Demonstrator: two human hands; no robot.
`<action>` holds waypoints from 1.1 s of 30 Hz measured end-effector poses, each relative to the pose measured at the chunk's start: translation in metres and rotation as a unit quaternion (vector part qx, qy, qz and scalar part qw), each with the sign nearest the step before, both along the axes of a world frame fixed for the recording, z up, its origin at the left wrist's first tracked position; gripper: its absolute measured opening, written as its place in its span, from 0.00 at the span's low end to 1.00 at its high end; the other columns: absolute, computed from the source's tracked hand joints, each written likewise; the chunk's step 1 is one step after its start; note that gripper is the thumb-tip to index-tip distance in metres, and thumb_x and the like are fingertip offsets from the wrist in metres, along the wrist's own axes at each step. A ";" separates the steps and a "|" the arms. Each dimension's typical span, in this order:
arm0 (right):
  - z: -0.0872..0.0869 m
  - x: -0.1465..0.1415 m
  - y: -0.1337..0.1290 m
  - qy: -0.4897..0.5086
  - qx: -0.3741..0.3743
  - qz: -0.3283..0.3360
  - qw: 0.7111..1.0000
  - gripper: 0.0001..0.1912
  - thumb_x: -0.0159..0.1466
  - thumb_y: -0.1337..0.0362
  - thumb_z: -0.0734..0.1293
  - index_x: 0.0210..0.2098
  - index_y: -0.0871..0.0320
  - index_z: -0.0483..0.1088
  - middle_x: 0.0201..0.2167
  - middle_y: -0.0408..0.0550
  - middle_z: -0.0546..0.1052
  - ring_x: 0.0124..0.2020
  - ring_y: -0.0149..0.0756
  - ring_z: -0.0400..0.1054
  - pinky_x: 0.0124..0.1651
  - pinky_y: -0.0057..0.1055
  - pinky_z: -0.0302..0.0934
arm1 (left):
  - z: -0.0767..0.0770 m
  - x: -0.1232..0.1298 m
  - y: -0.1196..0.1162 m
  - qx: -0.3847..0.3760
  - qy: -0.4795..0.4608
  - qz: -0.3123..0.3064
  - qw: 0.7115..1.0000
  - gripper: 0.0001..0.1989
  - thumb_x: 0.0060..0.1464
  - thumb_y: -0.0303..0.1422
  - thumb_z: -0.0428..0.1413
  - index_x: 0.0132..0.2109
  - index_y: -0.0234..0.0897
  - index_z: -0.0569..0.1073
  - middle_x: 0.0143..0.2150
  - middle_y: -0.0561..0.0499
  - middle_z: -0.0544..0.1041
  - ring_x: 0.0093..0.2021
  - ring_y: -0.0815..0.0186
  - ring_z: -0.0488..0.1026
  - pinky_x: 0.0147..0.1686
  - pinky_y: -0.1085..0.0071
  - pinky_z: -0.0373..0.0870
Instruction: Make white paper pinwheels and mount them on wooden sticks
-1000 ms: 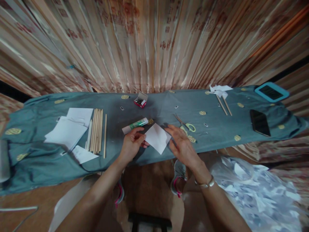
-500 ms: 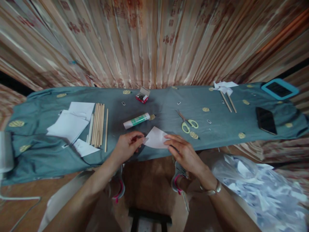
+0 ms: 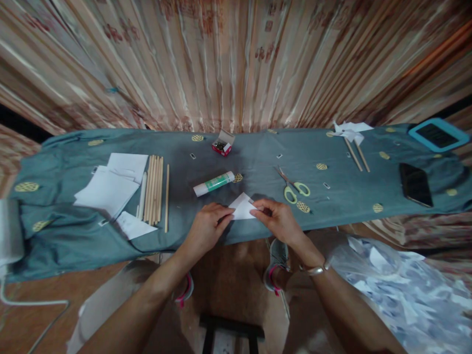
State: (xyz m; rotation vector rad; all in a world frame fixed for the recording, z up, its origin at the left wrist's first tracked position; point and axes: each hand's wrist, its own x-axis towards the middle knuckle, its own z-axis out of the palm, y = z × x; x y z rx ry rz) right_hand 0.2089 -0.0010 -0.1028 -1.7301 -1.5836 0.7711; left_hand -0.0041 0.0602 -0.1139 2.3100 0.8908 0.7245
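A small white piece of paper (image 3: 243, 208) is pinched between both hands close to the table's front edge, one corner pointing away from me. My left hand (image 3: 211, 221) is closed on its left side, thumb and forefinger together. On the opposite side my right hand (image 3: 278, 219) grips the sheet between thumb and fingers. Just beyond the paper lies a glue stick (image 3: 214, 184) with a green label. Right of it rest scissors (image 3: 291, 187) with yellow-green handles, blades slightly apart.
Left on the cloth-covered table (image 3: 184, 216) lie white paper sheets (image 3: 108, 189) and several wooden sticks (image 3: 154, 189). A small red box (image 3: 222, 143) stands open at the back. Rightward are paper pinwheels on sticks (image 3: 353, 132), a phone (image 3: 415, 184) and a blue-framed tablet (image 3: 438, 135). A bag of paper pieces (image 3: 401, 290) sits below.
Both hands have drawn closer together around the paper, which now shows a smaller, more triangular shape. The left hand has moved right. The whole view has shifted slightly.
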 end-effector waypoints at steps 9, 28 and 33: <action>0.002 -0.001 0.000 -0.084 0.061 -0.020 0.994 0.07 0.64 0.64 0.66 0.32 0.55 0.76 0.31 0.46 0.79 0.35 0.38 0.72 0.42 0.33 0.63 | 0.005 -0.001 -0.001 -0.053 0.017 0.031 0.998 0.12 0.55 0.27 0.60 0.48 0.38 0.77 0.36 0.50 0.80 0.38 0.63 0.76 0.40 0.67 0.72; -0.010 -0.012 0.008 -0.109 0.091 -0.077 0.987 0.04 0.61 0.66 0.67 0.30 0.55 0.75 0.47 0.53 0.76 0.50 0.46 0.67 0.56 0.45 0.60 | 0.006 0.001 0.001 0.014 0.051 0.045 0.998 0.12 0.62 0.33 0.53 0.49 0.34 0.75 0.42 0.45 0.80 0.40 0.61 0.77 0.43 0.64 0.75; -0.011 -0.013 0.009 -0.111 0.091 -0.083 0.986 0.05 0.61 0.67 0.66 0.30 0.55 0.74 0.46 0.53 0.77 0.50 0.45 0.68 0.56 0.44 0.60 | 0.007 0.011 -0.024 0.166 0.086 -0.027 0.982 0.15 0.64 0.28 0.48 0.54 0.34 0.72 0.55 0.41 0.76 0.56 0.55 0.70 0.52 0.57 0.70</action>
